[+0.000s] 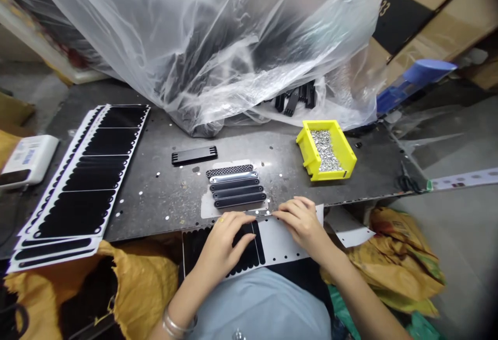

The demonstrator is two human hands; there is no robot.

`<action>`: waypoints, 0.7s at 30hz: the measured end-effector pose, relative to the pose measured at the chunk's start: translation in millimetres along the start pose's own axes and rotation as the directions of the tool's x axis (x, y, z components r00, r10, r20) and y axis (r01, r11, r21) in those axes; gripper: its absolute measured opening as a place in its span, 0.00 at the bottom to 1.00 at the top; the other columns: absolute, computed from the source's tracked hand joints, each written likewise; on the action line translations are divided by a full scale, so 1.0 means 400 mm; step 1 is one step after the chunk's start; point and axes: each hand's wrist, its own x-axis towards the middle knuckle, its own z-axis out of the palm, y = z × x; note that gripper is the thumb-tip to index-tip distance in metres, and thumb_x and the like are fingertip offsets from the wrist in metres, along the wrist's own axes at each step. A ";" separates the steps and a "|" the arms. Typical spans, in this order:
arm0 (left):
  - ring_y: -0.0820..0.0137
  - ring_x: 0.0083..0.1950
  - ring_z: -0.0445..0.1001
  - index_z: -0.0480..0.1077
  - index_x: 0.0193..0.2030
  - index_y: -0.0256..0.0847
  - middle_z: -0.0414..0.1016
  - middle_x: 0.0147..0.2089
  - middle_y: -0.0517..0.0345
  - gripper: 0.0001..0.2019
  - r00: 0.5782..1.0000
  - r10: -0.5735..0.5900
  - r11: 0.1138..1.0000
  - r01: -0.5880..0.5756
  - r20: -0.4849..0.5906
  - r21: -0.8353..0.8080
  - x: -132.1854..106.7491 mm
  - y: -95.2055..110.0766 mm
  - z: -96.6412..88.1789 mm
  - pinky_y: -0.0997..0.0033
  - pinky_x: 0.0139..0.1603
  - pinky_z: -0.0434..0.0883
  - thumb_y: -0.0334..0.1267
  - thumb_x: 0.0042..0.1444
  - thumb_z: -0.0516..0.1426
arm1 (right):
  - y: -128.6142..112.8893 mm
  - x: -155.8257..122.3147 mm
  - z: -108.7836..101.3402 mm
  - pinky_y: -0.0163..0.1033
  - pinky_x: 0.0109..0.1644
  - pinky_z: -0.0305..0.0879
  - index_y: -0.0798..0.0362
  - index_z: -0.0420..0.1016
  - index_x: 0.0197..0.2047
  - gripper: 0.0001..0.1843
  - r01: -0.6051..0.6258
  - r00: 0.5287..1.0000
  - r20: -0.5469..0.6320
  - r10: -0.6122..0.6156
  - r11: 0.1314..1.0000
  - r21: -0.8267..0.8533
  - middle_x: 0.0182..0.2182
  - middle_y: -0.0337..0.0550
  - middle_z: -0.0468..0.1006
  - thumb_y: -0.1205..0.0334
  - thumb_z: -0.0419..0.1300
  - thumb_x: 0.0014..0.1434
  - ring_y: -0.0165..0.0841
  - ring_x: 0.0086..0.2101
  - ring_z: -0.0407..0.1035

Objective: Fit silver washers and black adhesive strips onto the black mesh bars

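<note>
At the table's front edge a thin light strip (261,213) lies between my two hands, mostly hidden by fingers. My left hand (229,234) rests fingertips at its left end, thumb held apart. The fingers of my right hand (301,223) are bent and pinch at its right end. Just beyond lies a row of several narrow bars with rounded ends: dark bars (239,195), a silvery bar (233,176) and a patterned bar (229,170). Below my hands, a white backing sheet (282,239) with black round-ended stickers (245,246) lies across my lap.
A yellow bin (338,175) of small metal pieces stands at right. A slotted black part (194,155) lies behind the bars. Sticker sheets (89,174) are stacked left, near a white device (33,158). Plastic film (218,44) drapes the back; scissors (408,180) lie far right.
</note>
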 end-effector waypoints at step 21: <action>0.69 0.37 0.76 0.76 0.40 0.45 0.79 0.34 0.63 0.10 0.999 -0.022 0.994 0.026 -0.045 0.107 -0.066 0.005 0.059 0.64 0.46 0.64 0.40 0.72 0.55 | -0.093 -0.087 0.050 0.42 0.40 0.74 0.45 0.76 0.59 0.16 0.041 0.999 -0.015 -0.038 0.915 0.401 0.36 0.43 0.77 0.65 0.59 0.70 0.35 0.36 0.74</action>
